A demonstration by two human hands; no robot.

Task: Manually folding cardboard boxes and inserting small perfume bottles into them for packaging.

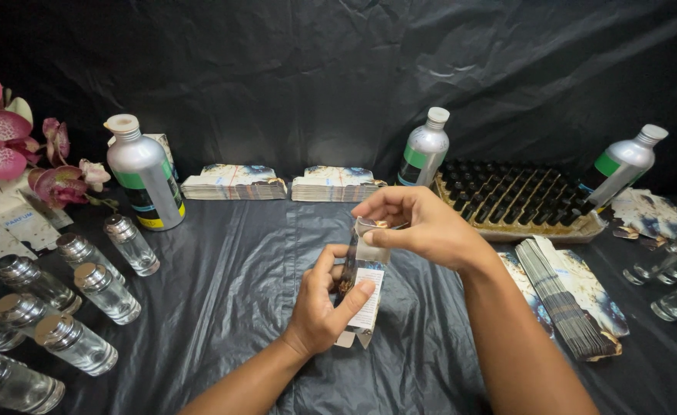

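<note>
- Head view: left hand [325,307] grips a small printed carton [361,296] from below, thumb pressed across its white panel, fingers wrapped behind.
- Carton: thin glossy card, tall rectangular shape, held upright above table centre, bottom flaps hanging open.
- Right hand [419,224] pinches the carton's top end, fingertips closed on the open flap.
- Flat carton blanks [565,296] fanned in a stack just right of the right forearm; two more neat stacks [235,183] and [335,184] at the back.
- Three brushed-metal bottles with green labels and white caps: [145,175], [424,151], [621,165].
- Clear glass bottles with silver caps [96,286] in rows at left; more lying at right [673,280].
- Cardboard tray [519,201] gridded, full of small dark-capped vials.
- Pink orchid flowers [0,134] far left.
- Surface and backdrop: wrinkled black plastic sheet [231,284], slightly shiny.
</note>
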